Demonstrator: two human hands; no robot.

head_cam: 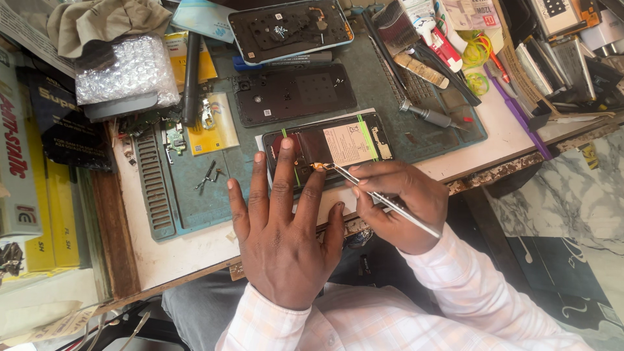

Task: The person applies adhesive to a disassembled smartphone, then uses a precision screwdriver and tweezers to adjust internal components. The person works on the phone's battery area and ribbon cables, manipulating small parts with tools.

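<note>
Right hand holds tweezers over opened phone.

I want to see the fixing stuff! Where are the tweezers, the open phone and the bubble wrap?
tweezers (383, 200), head view, middle of the metal arms.
open phone (351, 143), head view, its pale battery label.
bubble wrap (123, 68), head view, middle of the bundle.

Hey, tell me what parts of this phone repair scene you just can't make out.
Head view only:
- Lower left of the opened black phone with a beige battery: covered by the left hand.
- What the thin metal tweezers grip at their tip: too small.
- The right hand palm: turned away.
- Tools at the top right: cut off by the edge.
</note>
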